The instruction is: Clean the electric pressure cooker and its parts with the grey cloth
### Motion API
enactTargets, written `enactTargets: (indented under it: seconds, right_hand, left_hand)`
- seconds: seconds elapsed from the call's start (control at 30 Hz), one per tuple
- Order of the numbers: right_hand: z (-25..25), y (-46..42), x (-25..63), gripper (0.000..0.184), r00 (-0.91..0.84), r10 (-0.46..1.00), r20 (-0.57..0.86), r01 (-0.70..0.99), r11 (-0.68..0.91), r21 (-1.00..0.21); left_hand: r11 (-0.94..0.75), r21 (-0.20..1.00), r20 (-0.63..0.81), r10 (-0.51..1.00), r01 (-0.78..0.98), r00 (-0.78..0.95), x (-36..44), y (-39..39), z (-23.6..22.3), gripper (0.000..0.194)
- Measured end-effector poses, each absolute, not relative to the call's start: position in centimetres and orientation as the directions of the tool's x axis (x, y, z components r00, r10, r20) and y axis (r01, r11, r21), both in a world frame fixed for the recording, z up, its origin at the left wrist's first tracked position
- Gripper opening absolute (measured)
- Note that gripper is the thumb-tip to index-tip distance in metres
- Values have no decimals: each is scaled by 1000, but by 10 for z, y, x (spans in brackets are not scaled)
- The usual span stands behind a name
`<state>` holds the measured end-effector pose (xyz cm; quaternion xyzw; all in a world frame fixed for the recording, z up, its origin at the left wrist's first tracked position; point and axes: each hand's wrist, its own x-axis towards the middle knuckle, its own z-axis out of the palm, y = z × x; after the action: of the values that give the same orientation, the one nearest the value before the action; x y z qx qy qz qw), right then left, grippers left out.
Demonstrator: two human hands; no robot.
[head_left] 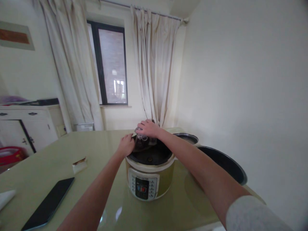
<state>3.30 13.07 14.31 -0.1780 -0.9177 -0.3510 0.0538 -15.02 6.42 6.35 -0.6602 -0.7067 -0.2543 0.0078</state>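
Observation:
An electric cooker (166, 175) with a button panel on its front stands on the table without a lid over it, its dark inside showing. My left hand (126, 146) is at the cooker's far left rim, with its fingers curled over the edge. Above the back of the opening, my right hand (147, 128) is closed on a crumpled dark cloth (142, 143), which hangs down inside the cooker wall. The fingertips of this hand are partly hidden by the cloth.
A large black inner pot (220, 162) is on the right, and a round lid-like piece (187, 138) lies behind the cooker. On the left of the glossy table (103, 160) are a phone (49, 203) and a small white box (80, 165). Curtains hang beyond.

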Motion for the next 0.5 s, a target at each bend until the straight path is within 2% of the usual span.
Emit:
enactTargets:
  seconds: [0.07, 0.1, 0.17, 0.27, 0.5]
  right_hand:
    - [142, 129, 14, 31, -957, 203, 206, 289, 703, 650]
    - [141, 129, 10, 29, -947, 233, 223, 322, 704, 633]
    - [140, 129, 11, 34, -888, 385, 250, 458, 697, 552]
    - [139, 131, 34, 47, -783, 583, 216, 613, 669, 421]
    - [149, 115, 89, 46, -607, 773, 185, 773, 519, 365]
  left_hand:
    - [8, 343, 337, 933, 939, -131, -151, 65, 62, 46]
    - [7, 342, 334, 934, 940, -128, -152, 66, 61, 45]
    - [-5, 340, 333, 936, 940, -115, -153, 66, 61, 46]
    - [-19, 346, 332, 938, 938, -103, -154, 66, 63, 51]
    - [-1, 363, 327, 936, 932, -127, -154, 67, 65, 54]
